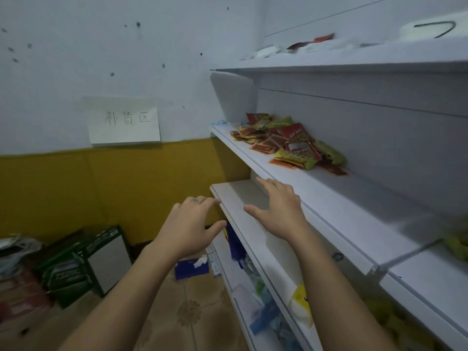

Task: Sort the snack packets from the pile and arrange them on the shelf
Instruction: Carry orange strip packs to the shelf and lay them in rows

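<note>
Our left hand [192,224] and right hand [278,211] are both empty, fingers loosely spread. The right is over the bare lower board [235,196] and the left is just off its end. A white shelf unit [379,138] fills the right side. The pile of snack packets [291,145], reds and greens all mixed, sits on the middle shelf [329,206] toward its far end, well apart from both hands. The top shelf [354,67] maybe has a red packet [324,38] too, but it's too blurry to be sure.

Dim bluish light is falling evenly; shadow is darkening the shelf [342,206]. Distortion is bending the edges; corners are blurring.
</note>
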Motion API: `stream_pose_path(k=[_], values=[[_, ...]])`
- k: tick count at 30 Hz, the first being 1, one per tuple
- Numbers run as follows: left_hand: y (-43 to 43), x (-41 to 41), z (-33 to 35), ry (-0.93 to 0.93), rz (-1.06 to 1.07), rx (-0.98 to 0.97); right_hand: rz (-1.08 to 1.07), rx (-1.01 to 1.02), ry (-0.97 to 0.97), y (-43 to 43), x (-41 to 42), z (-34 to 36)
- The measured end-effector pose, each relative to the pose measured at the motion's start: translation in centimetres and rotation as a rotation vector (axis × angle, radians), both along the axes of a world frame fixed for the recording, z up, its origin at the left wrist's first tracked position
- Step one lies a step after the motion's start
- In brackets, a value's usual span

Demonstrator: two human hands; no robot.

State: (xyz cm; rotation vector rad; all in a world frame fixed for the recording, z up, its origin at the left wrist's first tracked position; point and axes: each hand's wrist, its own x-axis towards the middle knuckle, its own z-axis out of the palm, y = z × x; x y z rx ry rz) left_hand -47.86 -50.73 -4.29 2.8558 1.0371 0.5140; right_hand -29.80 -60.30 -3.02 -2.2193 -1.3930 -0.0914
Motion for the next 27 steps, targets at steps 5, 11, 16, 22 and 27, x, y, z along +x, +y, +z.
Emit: stream_pose_path(k=[5, 11, 16, 22, 27], values=[[6.6, 6.5, 0.6, 0.068, -0.015, 0.017, 0.002, 0.016, 0.055, 6.3, 6.4, -0.7], [11.5, 12.7, -0.2, 0.114, -0.040, 0.024, -0.053, 0.010, 0.015, 10.5, 13.6, -1.5], [14.3, 16.7, -0.3, 0.119, -0.075, 0.056, -0.081, 0.018, 0.007, 12.3, 16.9, -2.1], [16.9, 20.6, 0.0, 0.108, -0.128, 0.075, -0.119, 0.022, -0.007, 14.1, 19.3, -1.6], [19.9, 24.2, 0.1, 0.092, -0.208, 0.070, -0.160, -0.009, 0.001, 16.1, 21.0, -1.2]])
